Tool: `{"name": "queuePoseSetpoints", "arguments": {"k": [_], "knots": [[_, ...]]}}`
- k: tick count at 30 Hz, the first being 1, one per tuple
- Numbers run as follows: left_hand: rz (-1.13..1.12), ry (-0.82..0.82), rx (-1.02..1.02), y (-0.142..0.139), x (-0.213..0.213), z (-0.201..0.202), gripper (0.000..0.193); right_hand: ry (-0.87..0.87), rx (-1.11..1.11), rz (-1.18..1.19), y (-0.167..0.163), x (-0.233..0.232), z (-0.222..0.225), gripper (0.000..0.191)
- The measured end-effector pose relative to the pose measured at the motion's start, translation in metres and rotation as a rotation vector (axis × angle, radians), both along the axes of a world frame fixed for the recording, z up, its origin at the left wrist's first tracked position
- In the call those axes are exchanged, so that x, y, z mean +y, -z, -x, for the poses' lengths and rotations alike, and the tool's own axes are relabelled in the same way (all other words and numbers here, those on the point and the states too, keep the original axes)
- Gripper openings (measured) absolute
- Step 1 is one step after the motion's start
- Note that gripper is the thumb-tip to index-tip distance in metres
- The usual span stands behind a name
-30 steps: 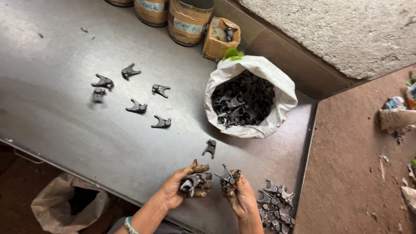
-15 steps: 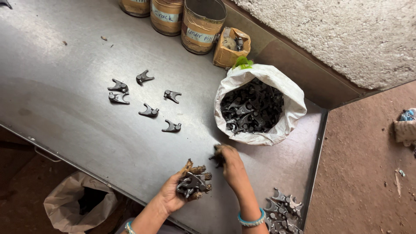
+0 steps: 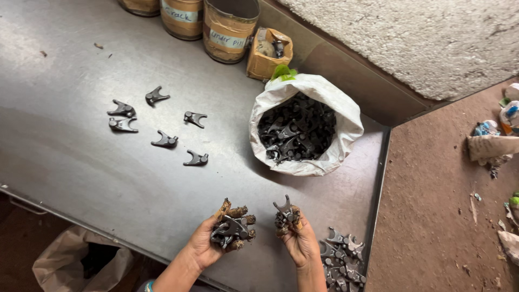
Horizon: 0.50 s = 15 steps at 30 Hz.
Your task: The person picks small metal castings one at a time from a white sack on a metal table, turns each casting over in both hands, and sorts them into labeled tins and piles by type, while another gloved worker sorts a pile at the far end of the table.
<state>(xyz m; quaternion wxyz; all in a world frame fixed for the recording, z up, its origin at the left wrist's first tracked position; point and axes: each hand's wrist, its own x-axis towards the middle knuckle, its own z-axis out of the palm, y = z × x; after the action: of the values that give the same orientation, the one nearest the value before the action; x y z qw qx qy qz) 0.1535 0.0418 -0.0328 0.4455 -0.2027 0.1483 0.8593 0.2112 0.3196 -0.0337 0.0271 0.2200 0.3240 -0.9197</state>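
Note:
My left hand (image 3: 213, 242) is cupped around a bunch of dark metal fork-shaped parts (image 3: 231, 229) near the table's front edge. My right hand (image 3: 299, 240) holds one fork-shaped part (image 3: 284, 211) upright between its fingertips, a little to the right of the left hand. Both hands' fingertips look grimy. Beyond the hands, a white sack (image 3: 324, 162) stands open, full of the same dark parts (image 3: 294, 130). Several single parts (image 3: 165, 141) lie spread out on the metal table (image 3: 81, 173) to the left.
A heap of parts (image 3: 341, 259) lies at the table's front right corner. Three cylindrical tins (image 3: 230, 27) and a small cardboard box (image 3: 267, 54) stand along the back. A bag (image 3: 75, 265) hangs below the table's front edge. Dirt floor (image 3: 443, 216) with litter is to the right.
My right hand reached forward to a part lying on the table, picked it up and drew back beside the left hand. That part no longer lies on the table.

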Motion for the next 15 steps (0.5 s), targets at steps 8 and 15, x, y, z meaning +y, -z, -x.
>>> {"name": "queuePoseSetpoints", "arguments": {"k": [8, 15], "knots": [[0.085, -0.151, 0.074, -0.029, 0.059, 0.053, 0.055, 0.043, -0.055, -0.294, -0.034, 0.015, 0.041, 0.023], [0.075, -0.325, 0.788, -0.097, 0.181, 0.165, 0.057, 0.318, 0.377, -0.710, -0.118, 0.048, 0.154, 0.029]]}}
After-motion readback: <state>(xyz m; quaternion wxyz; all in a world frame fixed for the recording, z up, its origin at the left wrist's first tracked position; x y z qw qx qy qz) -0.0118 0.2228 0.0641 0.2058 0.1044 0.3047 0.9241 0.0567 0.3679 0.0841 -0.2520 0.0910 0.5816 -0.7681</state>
